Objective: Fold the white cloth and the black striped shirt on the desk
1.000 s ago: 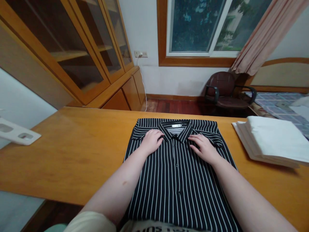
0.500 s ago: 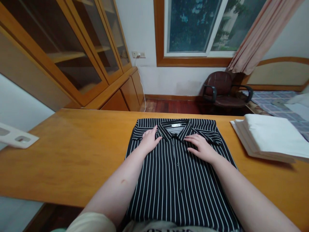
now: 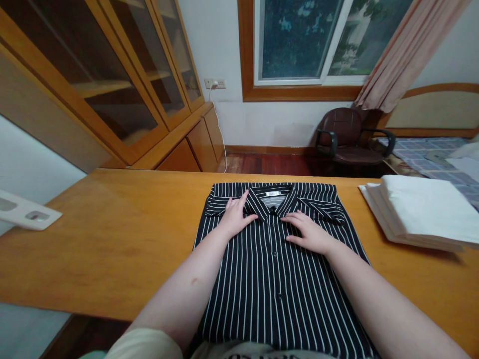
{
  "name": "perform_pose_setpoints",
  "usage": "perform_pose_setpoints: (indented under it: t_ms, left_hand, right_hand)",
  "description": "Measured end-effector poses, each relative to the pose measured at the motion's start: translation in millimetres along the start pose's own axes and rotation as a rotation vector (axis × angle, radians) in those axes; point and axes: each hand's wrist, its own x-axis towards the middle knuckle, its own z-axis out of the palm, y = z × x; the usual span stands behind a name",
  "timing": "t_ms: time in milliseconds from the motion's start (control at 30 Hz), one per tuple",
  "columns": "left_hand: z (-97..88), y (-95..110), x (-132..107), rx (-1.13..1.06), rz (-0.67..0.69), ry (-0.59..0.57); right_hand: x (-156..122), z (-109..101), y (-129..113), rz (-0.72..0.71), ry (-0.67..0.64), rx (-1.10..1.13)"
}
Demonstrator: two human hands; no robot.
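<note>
A black shirt with white stripes lies flat and front up, its collar at the far side and its lower end close to my body. My left hand rests on the shirt beside the left side of the collar, thumb and fingers spread. On the other side, my right hand lies on the cloth just below the right collar point, fingers stretched out. Neither hand grips the fabric. Buttons run down the middle between my forearms.
The shirt lies on a wooden table. To the right is a stack of folded white sheets. A white plastic piece with slots juts in at the left. Beyond stand a glass-doored cabinet and a brown armchair.
My left hand has shifted slightly right toward the collar, its fingers more spread. My right hand has moved a little left and down. The shirt looks the same.
</note>
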Motion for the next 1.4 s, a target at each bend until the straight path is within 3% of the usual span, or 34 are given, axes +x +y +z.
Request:
perform_pose_setpoints:
  t_ms: [133, 300, 467, 600, 700, 767, 933, 1233, 1400]
  left_hand:
    - [-2.9, 4.9, -0.8, -0.010, 0.111, -0.034]
    - [-3.6, 7.6, -0.8, 0.064, 0.176, 0.060]
    - [-6.9, 11.8, -4.3, -0.015, 0.172, 0.110]
    - [-12.3, 16.6, -6.9, -0.046, 0.168, 0.037]
    - [-12.2, 16.6, -6.9, -0.066, 0.150, 0.003]
    - [-8.8, 13.5, -5.9, -0.102, 0.094, 0.049]
    - [-0.1, 3.0, -2.2, -0.133, -0.001, 0.016]
    - [-4.0, 5.5, 1.6, -0.102, 0.135, -0.007]
    - [-5.9, 8.4, -0.5, -0.023, 0.166, 0.065]
  right_hand:
    - [0.4, 1.8, 2.0, -0.016, -0.021, 0.000]
    - [2.2, 6.5, 3.3, -0.020, -0.039, -0.034]
    - [2.2, 7.1, 2.3, -0.023, -0.009, -0.058]
    - [2.3, 5.5, 9.1, 0.029, 0.208, -0.087]
    - [1.4, 6.2, 23.6, 0.202, 0.462, -0.134]
    - [0.2, 7.4, 34.5, 0.321, 0.534, -0.101]
    - [-1.9, 6.9, 46.6, 0.459, 0.461, 0.059]
    - [-1.5, 2.7, 35.9, 0.332, 0.406, 0.189]
    - [-3.4, 4.0, 34.4, 0.273, 0.492, 0.252]
